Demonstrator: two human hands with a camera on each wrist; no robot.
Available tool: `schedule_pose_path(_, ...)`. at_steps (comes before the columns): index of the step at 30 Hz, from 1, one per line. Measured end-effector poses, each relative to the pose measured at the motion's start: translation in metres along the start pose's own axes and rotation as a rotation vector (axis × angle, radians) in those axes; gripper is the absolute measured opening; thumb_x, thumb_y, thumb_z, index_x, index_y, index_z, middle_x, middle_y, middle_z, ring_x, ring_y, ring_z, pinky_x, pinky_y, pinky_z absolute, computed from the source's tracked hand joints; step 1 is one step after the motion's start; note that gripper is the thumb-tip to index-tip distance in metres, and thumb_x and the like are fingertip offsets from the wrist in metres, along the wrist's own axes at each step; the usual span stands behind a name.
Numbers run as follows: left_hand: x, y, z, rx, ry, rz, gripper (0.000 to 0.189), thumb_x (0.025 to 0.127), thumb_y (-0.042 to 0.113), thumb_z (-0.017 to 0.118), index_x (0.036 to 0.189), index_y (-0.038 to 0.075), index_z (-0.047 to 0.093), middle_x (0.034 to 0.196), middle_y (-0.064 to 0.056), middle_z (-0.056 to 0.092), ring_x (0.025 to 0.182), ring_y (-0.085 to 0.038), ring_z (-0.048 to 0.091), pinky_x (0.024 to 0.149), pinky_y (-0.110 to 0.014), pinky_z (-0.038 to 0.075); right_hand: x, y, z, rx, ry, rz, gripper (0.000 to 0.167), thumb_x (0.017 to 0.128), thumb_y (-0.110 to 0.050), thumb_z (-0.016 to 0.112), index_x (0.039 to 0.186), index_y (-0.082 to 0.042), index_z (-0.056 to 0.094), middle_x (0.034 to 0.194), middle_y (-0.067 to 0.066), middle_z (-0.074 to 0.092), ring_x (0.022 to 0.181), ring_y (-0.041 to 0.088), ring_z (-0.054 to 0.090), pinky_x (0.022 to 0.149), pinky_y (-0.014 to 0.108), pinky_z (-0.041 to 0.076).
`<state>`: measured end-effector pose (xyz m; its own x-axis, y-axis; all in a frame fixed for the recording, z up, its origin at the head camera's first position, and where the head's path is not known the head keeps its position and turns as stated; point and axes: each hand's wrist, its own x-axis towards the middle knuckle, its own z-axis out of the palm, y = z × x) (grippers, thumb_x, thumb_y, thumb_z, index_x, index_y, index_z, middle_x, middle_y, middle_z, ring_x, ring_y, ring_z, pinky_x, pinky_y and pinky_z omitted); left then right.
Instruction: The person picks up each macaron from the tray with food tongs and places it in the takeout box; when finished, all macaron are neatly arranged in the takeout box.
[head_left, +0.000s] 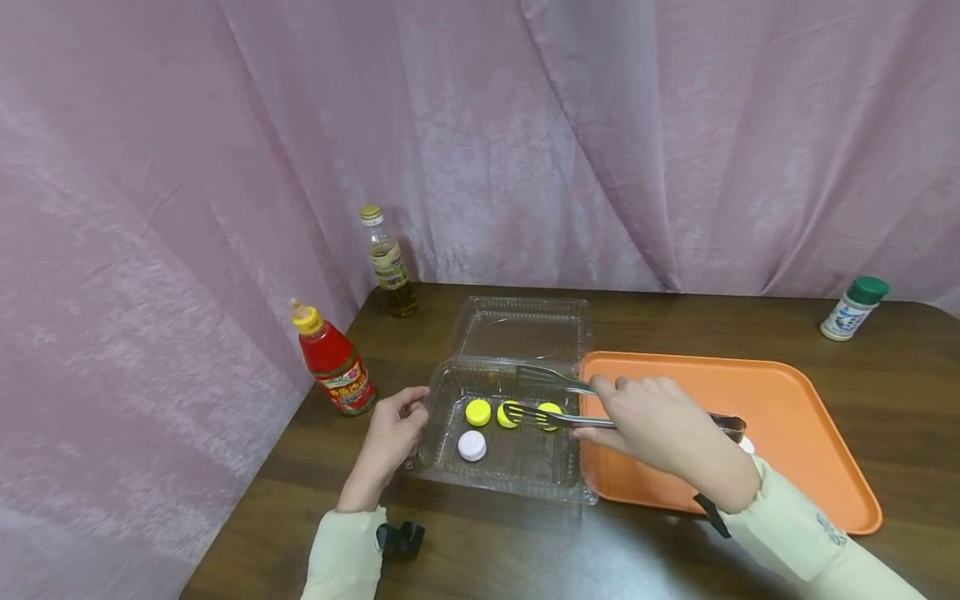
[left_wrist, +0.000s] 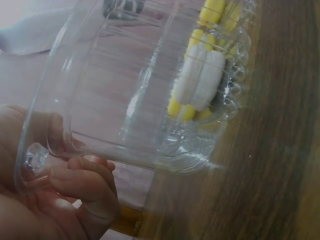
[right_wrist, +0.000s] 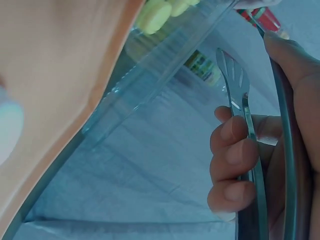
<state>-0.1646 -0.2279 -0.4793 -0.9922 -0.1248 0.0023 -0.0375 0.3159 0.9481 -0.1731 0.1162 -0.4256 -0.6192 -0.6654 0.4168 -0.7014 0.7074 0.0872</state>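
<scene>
A clear plastic clamshell box (head_left: pixel 517 483) lies with its lid (head_left: pixel 525 337) folded back. Inside are three yellow macarons (head_left: pixel 477 412) in a row and a white macaron (head_left: pixel 472 446) nearer the front. At the box's left side, my left hand (head_left: pixel 393 429) pinches the rim, its fingers curled against the plastic in the left wrist view. My right hand (head_left: pixel 656 421) grips metal tongs (head_left: pixel 592 421) whose spread, slotted ends hang over the box, with nothing visible between them. Another white piece (head_left: pixel 747 445) sits on the orange tray (head_left: pixel 795 433), partly hidden by my right wrist.
The tray adjoins the box's right side. To the left stand a red sauce bottle (head_left: pixel 341 367) with a yellow cap and, farther back, an oil bottle (head_left: pixel 392 271). A green-capped shaker (head_left: pixel 853 310) is at the back right. Pink curtains (head_left: pixel 510 150) hang behind the table.
</scene>
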Motion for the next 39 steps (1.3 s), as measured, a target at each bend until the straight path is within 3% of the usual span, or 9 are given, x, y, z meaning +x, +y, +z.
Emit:
schedule_pose_path(6,-0.001,0.000,0.000,-0.004,-0.006,0.009,0.041,0.089,-0.005,0.047,0.127,-0.012,0.060,0.083,-0.005,0.050,0.046,-0.007,0.034,0.041,-0.021,0.029,-0.013,0.012,-0.001,0.013,-0.003,0.017,0.050,0.085,-0.051,0.074,0.079,-0.011,0.044,0.057,-0.007,0.027,0.043,0.005,0.021,0.040,0.022,0.017)
schedule_pose_path(8,-0.001,0.001,0.000,-0.008,-0.008,0.008,0.041,0.088,-0.005,0.047,0.127,-0.012,0.059,0.082,-0.004,0.050,0.045,-0.006,0.034,0.040,-0.021,0.029,-0.017,0.016,-0.001,0.013,-0.005,0.020,0.051,0.090,-0.056,0.067,0.079,-0.011,0.044,0.057,-0.007,0.027,0.044,0.005,0.021,0.041,0.022,0.018)
schedule_pose_path(13,0.001,0.002,0.002,-0.011,-0.010,0.000,0.041,0.090,-0.004,0.048,0.128,-0.011,0.059,0.084,-0.005,0.050,0.045,-0.007,0.033,0.041,-0.021,0.029,-0.028,0.022,0.000,-0.004,0.038,0.027,0.061,0.099,-0.068,0.033,0.081,-0.011,0.045,0.058,-0.008,0.026,0.043,0.005,0.020,0.039,0.023,0.017)
schedule_pose_path(16,0.001,0.001,0.001,-0.002,-0.018,-0.018,0.041,0.091,-0.003,0.048,0.130,-0.010,0.059,0.083,-0.006,0.051,0.046,-0.008,0.034,0.041,-0.021,0.030,-0.036,0.026,0.000,-0.020,0.060,0.038,0.065,0.098,-0.070,0.025,0.083,-0.011,0.046,0.058,-0.008,0.025,0.043,0.005,0.019,0.039,0.023,0.016)
schedule_pose_path(22,-0.001,-0.001,-0.002,-0.002,-0.039,-0.052,0.042,0.093,-0.002,0.048,0.134,-0.008,0.057,0.083,-0.006,0.049,0.047,-0.008,0.034,0.042,-0.022,0.031,-0.054,0.036,-0.003,-0.031,0.044,0.091,0.065,0.097,-0.071,0.031,0.084,-0.010,0.047,0.058,-0.009,0.025,0.043,0.004,0.019,0.040,0.022,0.016)
schedule_pose_path(30,-0.002,0.001,-0.004,-0.006,-0.039,-0.058,0.043,0.093,-0.002,0.048,0.134,-0.007,0.057,0.082,-0.005,0.049,0.046,-0.008,0.033,0.042,-0.020,0.029,-0.078,0.049,-0.012,0.003,-0.053,0.197,0.052,0.087,-0.061,0.066,0.091,-0.010,0.055,0.060,-0.008,0.032,0.042,0.005,0.026,0.039,0.026,0.024)
schedule_pose_path(34,-0.003,0.000,-0.003,-0.006,-0.045,-0.061,0.043,0.093,-0.003,0.048,0.135,-0.007,0.056,0.083,-0.006,0.049,0.047,-0.008,0.034,0.042,-0.020,0.030,-0.091,0.054,-0.012,0.006,-0.074,0.229,0.052,0.084,-0.061,0.070,0.096,-0.012,0.058,0.061,-0.009,0.034,0.044,0.005,0.026,0.040,0.026,0.025)
schedule_pose_path(39,-0.002,0.001,-0.003,-0.018,-0.041,-0.052,0.044,0.092,-0.003,0.047,0.135,-0.008,0.056,0.084,-0.006,0.049,0.047,-0.008,0.034,0.042,-0.020,0.029,-0.107,0.062,-0.009,-0.015,-0.039,0.199,0.050,0.083,-0.061,0.071,0.094,-0.014,0.056,0.062,-0.011,0.032,0.046,0.004,0.025,0.040,0.025,0.023)
